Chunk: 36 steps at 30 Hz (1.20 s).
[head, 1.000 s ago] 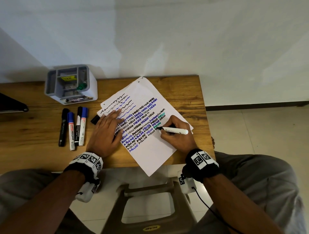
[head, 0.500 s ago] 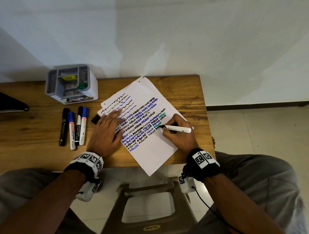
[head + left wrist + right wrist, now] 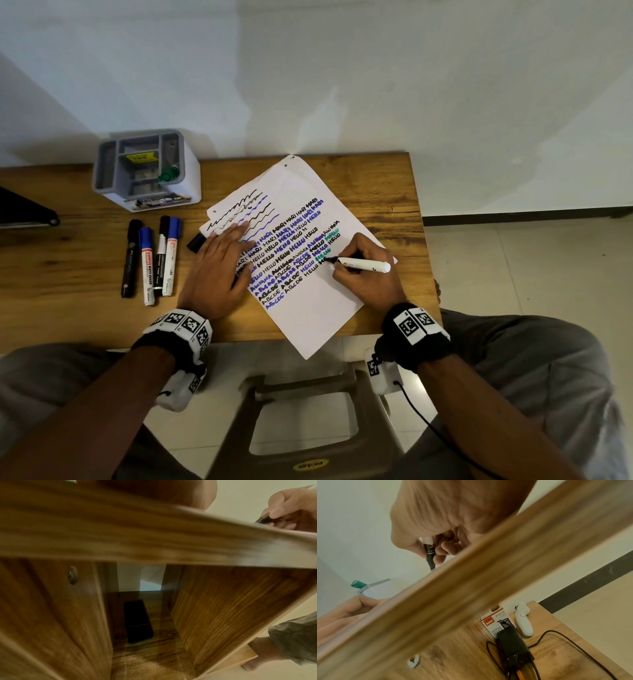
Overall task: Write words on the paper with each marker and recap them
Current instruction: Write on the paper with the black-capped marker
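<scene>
Smudging looks the likeliest slip, since the right hand (image 3: 368, 270), fingers curled round the uncapped marker (image 3: 363, 264) with its tip on the paper (image 3: 308, 318), may drag across wet ink (left hand (image 3: 217, 270) lies flat, pinning the sheet).

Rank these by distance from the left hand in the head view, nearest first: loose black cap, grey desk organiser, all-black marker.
From the left hand:
1. Loose black cap, just beside the fingers.
2. All-black marker, leftmost in the marker row.
3. Grey desk organiser, at the table's back.
</scene>
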{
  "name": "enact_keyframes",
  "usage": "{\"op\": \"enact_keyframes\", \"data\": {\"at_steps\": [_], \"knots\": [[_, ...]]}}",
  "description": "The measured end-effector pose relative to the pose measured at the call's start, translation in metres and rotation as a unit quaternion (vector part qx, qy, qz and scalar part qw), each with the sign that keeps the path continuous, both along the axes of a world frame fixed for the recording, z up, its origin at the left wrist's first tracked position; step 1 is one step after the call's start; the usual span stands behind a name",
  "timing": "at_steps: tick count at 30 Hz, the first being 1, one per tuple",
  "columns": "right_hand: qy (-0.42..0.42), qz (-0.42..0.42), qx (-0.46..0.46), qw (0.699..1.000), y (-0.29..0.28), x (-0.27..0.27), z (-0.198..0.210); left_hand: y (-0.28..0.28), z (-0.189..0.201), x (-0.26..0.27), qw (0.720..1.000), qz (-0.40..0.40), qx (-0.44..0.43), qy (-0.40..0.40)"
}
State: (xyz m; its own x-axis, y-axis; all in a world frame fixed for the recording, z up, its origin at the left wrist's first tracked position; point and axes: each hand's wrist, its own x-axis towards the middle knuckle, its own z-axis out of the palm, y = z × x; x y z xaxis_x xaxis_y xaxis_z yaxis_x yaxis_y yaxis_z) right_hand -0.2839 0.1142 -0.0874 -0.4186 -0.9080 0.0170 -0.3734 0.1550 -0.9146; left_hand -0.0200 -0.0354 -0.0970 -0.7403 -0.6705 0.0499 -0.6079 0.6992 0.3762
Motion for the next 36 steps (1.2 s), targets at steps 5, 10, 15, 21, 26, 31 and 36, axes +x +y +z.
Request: {"op": "enact_keyframes", "data": {"at_steps": [5, 10, 15, 21, 26, 31, 36], "knots": [[-0.02, -0.015, -0.006, 1.0, -0.0007, -0.0009, -0.0018, 0.0008, 0.0013, -0.0003, 1.0, 0.0, 0.0, 0.0], [-0.003, -0.011, -0.002, 1.0, -0.0003, 0.0, 0.0001, 0.0008, 0.0008, -0.0005, 1.0, 0.0, 0.0, 0.002], [-0.023, -0.027, -0.007, 0.999, -0.0005, -0.0015, -0.0017, 0.0009, 0.0005, -0.0004, 1.0, 0.001, -0.002, 0.001], [-0.012, -0.013, -0.007, 1.0, -0.0015, -0.0027, -0.007, 0.0008, 0.0009, -0.0007, 1.0, 0.001, 0.0, -0.001], [-0.021, -0.024, -0.013, 0.999, -0.0011, -0.0031, -0.0052, 0.0007, 0.0016, -0.0012, 1.0, 0.002, 0.0, 0.0], [-0.013, -0.016, -0.016, 1.0, -0.0011, -0.0024, -0.0045, 0.0009, 0.0013, -0.0009, 1.0, -0.001, -0.002, 0.001], [-0.016, -0.025, -0.011, 1.0, -0.0008, -0.0026, -0.0038, 0.0005, 0.0012, -0.0009, 1.0, 0.001, 0.001, -0.002]]}}
